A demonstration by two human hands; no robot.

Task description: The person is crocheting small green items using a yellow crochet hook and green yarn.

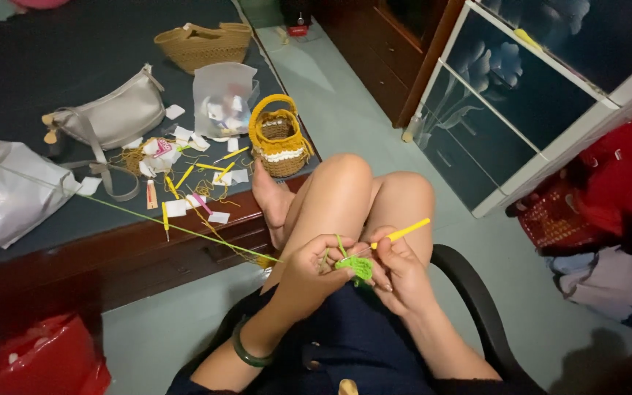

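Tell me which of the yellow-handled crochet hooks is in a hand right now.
The yellow-handled crochet hook in the right hand, working the green crochet piece; the others lie loose on the dark table.

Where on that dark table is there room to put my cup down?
Bare room lies at the table's far left, beyond the grey purse, and along the near edge below the white bag. It's crowded between the purse and the yellow basket: paper scraps, hooks, yarn.

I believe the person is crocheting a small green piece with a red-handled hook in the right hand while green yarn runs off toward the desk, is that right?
Not quite: the head view shows the hook in the right hand has a yellow handle, not red. The rest holds: the small green piece sits between both hands, the left hand steadies it, and the green yarn runs off toward the desk.
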